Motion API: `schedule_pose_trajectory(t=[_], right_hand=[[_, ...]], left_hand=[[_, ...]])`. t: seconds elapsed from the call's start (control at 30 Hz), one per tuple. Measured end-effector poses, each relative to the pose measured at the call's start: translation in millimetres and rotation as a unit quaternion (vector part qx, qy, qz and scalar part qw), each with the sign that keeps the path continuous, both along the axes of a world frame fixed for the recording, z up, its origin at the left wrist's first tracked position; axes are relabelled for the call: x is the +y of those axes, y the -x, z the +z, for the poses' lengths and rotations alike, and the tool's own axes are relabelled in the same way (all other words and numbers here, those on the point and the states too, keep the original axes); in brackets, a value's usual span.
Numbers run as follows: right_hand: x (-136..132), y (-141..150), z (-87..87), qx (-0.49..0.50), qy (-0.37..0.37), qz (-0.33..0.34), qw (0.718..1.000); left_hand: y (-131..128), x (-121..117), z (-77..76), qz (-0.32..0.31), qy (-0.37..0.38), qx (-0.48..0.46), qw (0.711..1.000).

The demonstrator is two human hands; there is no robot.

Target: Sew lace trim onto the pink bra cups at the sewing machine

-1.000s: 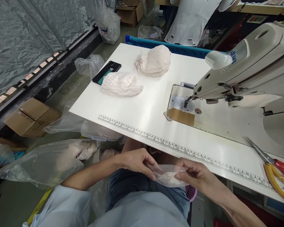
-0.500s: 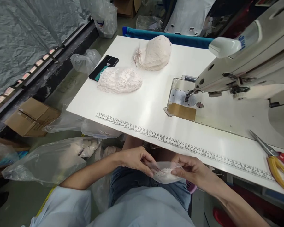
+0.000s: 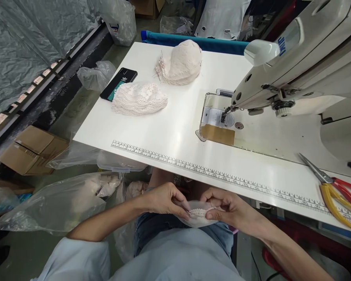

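Left hand (image 3: 171, 201): thumb and fingers pinched on one end of sheer, lace-edged piece (image 3: 198, 214). Right hand (image 3: 226, 207): fingers curled, thumb pressing its other side. Piece held above the lap, near worktop (image 3: 169, 132) edge. Lace pile (image 3: 140, 98) overlaps phone (image 3: 118, 84).

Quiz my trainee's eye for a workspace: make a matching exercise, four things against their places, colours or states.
1. Scissors
2. Phone
3. Sheer lace-trimmed piece
4. Cardboard box

A. On the floor
B. Held by left hand and right hand
C. Red and yellow handles
D. Beside a lace bundle

Pairs: 1-C, 2-D, 3-B, 4-A
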State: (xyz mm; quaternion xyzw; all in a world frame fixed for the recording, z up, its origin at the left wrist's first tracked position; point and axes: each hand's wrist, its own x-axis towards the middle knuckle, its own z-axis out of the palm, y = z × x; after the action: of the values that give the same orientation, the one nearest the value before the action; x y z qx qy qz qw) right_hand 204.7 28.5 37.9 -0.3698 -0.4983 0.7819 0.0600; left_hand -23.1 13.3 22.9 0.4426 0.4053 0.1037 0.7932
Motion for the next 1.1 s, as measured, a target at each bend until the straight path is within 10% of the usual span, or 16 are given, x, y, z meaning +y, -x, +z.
schedule_pose_trajectory(t=[0.67, 1.1], right_hand=[[-4, 0, 2.3, -0.045, -0.123, 0.060, 0.990], [-4, 0, -16.7, 0.009, 0.006, 0.016, 1.000]], left_hand=[[-6, 0, 6.2, -0.018, -0.058, 0.020, 0.998], [2, -1, -2.6, -0.016, 0.045, -0.025, 0.999]])
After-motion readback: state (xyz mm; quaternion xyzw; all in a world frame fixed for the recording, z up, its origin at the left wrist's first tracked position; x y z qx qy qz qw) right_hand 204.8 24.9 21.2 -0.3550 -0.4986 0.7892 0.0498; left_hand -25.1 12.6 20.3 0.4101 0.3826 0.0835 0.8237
